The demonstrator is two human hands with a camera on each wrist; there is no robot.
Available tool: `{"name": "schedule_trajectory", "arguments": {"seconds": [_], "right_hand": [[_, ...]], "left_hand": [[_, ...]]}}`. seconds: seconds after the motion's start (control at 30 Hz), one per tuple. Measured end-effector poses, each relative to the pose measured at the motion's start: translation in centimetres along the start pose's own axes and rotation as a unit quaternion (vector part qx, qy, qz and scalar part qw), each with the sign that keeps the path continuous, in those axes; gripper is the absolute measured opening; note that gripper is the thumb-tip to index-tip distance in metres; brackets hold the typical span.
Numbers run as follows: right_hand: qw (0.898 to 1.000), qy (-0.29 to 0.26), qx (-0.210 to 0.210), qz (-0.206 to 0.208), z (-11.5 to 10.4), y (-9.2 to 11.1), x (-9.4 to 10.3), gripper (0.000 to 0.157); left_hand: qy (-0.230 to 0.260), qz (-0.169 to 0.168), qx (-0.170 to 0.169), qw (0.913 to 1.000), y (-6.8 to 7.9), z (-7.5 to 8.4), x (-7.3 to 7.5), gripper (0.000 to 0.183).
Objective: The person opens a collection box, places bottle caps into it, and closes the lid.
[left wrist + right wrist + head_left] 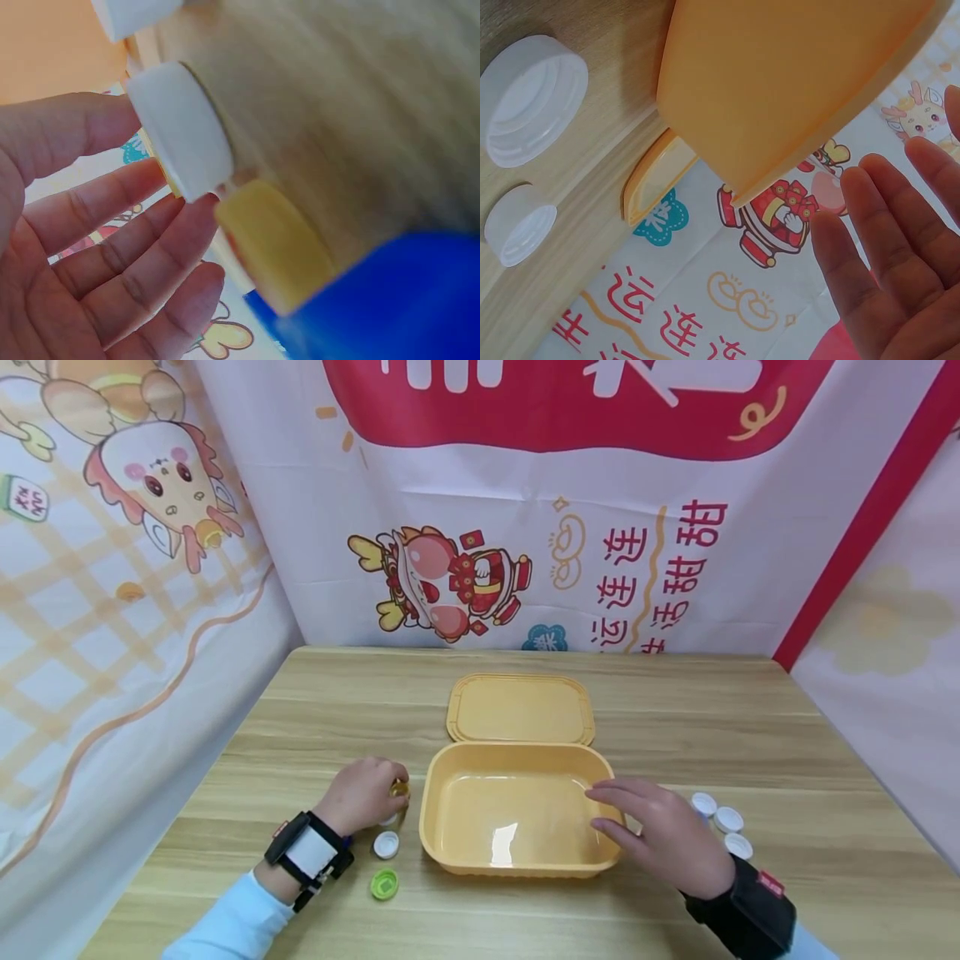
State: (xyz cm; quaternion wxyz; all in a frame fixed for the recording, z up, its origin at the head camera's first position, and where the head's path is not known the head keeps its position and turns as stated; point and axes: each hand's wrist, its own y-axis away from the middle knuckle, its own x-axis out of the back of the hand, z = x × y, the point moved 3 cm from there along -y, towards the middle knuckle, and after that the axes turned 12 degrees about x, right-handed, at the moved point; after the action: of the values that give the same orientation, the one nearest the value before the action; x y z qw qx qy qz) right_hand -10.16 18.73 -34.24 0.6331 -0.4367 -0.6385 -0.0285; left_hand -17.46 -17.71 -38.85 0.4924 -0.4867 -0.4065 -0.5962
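Observation:
My left hand (363, 797) is left of the yellow plastic box (517, 868), with thumb and fingers around a gold cap (399, 787). In the left wrist view, a white bottle cap (184, 131) stands by the thumb and partly hides the gold one. A yellow cap (274, 244) is close to the fingertips. Near that hand lie another white cap (386, 845) and a green cap (385, 885). My right hand (667, 835) is at the box's right rim, fingers extended and holding nothing; whether they touch the rim cannot be told.
Behind the box lies its flat yellow lid (521, 708). Several white caps (728, 819) sit on the wooden table (360, 702) to the right of the right hand. A blue object (397, 300), blurred, fills a corner of the left wrist view. Printed cloth (300, 527) hangs behind the table.

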Motion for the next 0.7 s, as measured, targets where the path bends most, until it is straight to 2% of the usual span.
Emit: {"name": "schedule_trajectory", "arguments": {"seconds": [0.17,0.37,0.53,0.7], "right_hand": [[1.000,0.003,0.007,0.005,0.1,0.1,0.2,0.037],[1.000,0.001,0.000,0.001,0.4,0.2,0.3,0.037],[1.000,-0.002,-0.002,-0.001,0.6,0.5,0.4,0.037],[1.000,-0.010,-0.005,-0.003,0.8,0.7,0.3,0.035]], "left_hand": [[-0.004,0.003,-0.014,0.9999,0.1,1.0,1.2,0.023],[-0.025,0.043,-0.064,0.9967,0.2,3.2,4.4,0.017],[-0.025,0.059,-0.109,0.9920,-0.6,6.3,7.1,0.018],[-0.045,0.035,-0.157,0.9859,-1.8,10.3,7.9,0.020]]}}
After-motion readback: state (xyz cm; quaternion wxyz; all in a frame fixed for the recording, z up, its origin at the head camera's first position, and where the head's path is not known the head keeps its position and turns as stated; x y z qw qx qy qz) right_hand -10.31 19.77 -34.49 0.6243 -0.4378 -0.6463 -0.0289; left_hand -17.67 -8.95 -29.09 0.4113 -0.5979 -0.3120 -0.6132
